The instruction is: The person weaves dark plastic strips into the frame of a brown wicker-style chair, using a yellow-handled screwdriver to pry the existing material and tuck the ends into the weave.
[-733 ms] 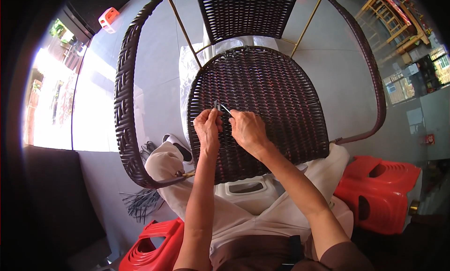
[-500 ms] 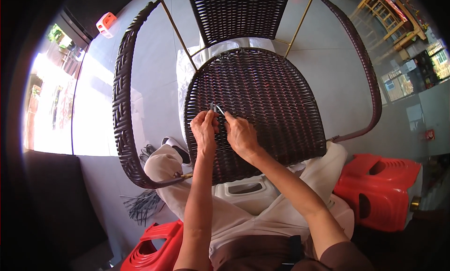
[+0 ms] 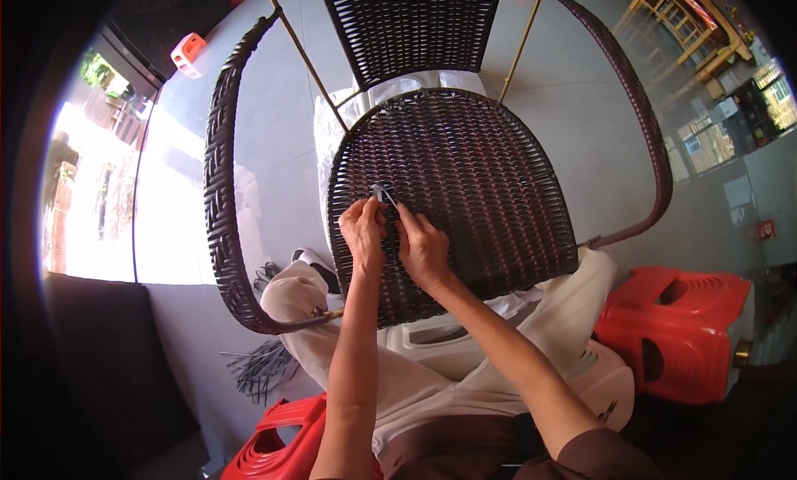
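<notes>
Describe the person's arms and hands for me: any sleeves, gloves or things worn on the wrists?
The left hand and right hand are ungloved. Both forearms are bare, with no watch, bracelet or cable visible. A dark brown sleeve covers the upper part of the right arm. Whether there are rings is too small to tell.

Gray floor (image 3: 573,140) all round. Far left of the left hand (image 3: 362,231): bright window (image 3: 91,206), strong daylight, some greenery (image 3: 101,72) outside, glare on floor. Small orange stool (image 3: 188,52) far ahead-left of same hand; another red stool (image 3: 300,409) behind it, toward the body. Right of the right hand (image 3: 422,248), slightly behind: red plastic stool (image 3: 677,335). Slatted wooden furniture (image 3: 693,28) far ahead-right of it.
</notes>
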`<state>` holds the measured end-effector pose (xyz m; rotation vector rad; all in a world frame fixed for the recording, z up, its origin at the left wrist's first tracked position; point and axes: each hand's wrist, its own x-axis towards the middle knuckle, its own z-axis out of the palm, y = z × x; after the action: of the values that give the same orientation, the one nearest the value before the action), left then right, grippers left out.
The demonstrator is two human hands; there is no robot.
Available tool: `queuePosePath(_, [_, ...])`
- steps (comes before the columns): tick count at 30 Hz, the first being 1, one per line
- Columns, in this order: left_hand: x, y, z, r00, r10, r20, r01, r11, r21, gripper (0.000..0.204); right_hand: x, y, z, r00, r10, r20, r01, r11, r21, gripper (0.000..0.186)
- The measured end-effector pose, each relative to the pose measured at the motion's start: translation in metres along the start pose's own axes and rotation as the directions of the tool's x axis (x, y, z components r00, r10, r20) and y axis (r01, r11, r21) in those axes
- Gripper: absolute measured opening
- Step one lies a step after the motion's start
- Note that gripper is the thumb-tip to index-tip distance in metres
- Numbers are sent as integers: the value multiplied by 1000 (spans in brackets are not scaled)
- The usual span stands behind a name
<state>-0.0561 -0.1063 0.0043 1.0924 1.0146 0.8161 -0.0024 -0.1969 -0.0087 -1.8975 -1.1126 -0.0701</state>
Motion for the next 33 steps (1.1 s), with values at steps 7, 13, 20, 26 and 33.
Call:
queuePosePath(7, [4,-3,1,999,10,-32,-8,999,38,23,0,-2,0,999,27,-42,-26,999,30,25])
queuePosePath(13, [3,-4,4,998,8,-66,-4,998,65,23,-1,-2,-1,998,59,-27,-59,998,0,24])
queuePosePath(20, [6,-3,6,995,4,-98,9,991,132,24,-1,-4,-2,997,71,-33,-70,997,34,24])
queuePosePath(26, [11,-4,5,995,-5,-99,23,982,185,23,0,-4,-1,996,64,-65,-59,995,77,23])
queuePosePath(33, [13,8,9,994,-72,-81,86,979,183,22,0,-4,-2,996,61,-70,-54,993,104,22])
